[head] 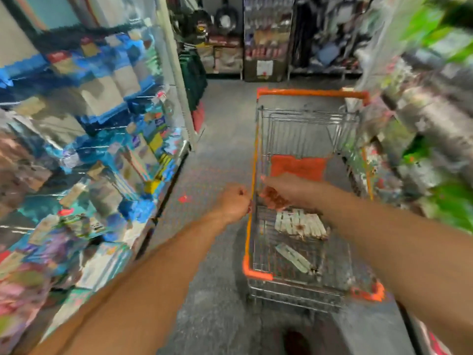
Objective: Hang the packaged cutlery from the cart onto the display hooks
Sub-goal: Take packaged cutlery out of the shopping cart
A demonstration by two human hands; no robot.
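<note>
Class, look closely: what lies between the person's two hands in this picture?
In the head view, the cart's orange left rim and wire side run between the left hand and right hand.

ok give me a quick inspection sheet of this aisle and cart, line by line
surface: grey speckled shop floor, a small red mark beside the cart
job's things: row of pale packaged cutlery on the wire floor of the orange-rimmed wire cart; one separate pale pack nearer the person; display hooks not made out
clutter: orange flap inside the cart
grippers: left hand fisted beside the cart's rim, nothing seen in it; right hand reaching into the cart above the packs, grip too blurred to tell
cables: nothing seen
surroundings: blurred blue-packaged shelves left, green-packaged shelves right, hanging pans ahead
</note>
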